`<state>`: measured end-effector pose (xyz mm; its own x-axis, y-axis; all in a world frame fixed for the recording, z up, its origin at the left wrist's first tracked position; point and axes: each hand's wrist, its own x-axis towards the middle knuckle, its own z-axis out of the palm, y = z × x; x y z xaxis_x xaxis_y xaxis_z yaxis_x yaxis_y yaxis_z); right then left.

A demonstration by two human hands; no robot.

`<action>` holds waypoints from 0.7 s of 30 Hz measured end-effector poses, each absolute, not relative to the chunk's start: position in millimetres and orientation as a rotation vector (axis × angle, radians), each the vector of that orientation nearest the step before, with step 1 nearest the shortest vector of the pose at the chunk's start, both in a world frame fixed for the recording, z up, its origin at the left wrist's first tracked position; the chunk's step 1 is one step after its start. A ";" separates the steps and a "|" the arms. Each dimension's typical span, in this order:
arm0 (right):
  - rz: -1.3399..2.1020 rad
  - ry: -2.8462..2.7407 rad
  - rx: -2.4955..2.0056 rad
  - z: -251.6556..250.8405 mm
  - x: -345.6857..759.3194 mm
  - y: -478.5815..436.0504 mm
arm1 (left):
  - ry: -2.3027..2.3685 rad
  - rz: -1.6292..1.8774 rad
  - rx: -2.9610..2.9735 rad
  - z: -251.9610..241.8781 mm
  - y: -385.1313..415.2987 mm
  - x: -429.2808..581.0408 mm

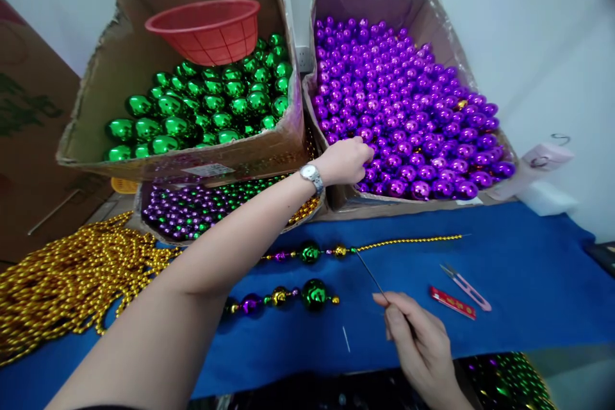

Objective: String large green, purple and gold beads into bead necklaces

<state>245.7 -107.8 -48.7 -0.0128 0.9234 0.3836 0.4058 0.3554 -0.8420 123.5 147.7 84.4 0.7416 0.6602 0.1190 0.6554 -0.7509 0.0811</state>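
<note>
My left hand [346, 161], with a silver watch [311, 178] on the wrist, reaches into the box of shiny purple balls [403, 115]. Its fingers are curled among the nearest balls, and what they hold is hidden. Over the blue cloth, my right hand [419, 341] pinches a thin dark strand [371, 274]. This strand runs straight up to the green end of a bead string [310, 252] made of purple, gold and green beads. Below it lies a second bead string [280, 296] with a large green ball near its end. My left forearm hides the left parts of both strings.
A red basket [209, 32] sits on green balls [211, 102] in a cardboard box. Small mixed beads [192, 208] fill a lower box. Gold bead strands [72, 282] are heaped left. Pink thread snips [468, 288] and a red packet [452, 303] rest on the blue cloth [533, 295].
</note>
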 end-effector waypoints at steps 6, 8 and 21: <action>0.662 -1.585 -1.290 -52.3 242.7 -104.8 | 0.872 1.064 2.038 84.8 99.3 84.7; 0.689 -1.575 -1.322 -53.3 241.0 -102.1 | 0.781 1.095 1.564 71.9 78.6 67.9; 0.606 -1.762 -1.303 -58.6 226.7 -89.2 | 0.695 1.177 0.696 10.8 25.9 31.1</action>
<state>226.7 -89.2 -58.6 -0.1053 0.9347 0.3395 0.5279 0.3419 -0.7774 31.1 25.9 10.8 0.2348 0.9649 -0.1175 -0.5691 0.2345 0.7881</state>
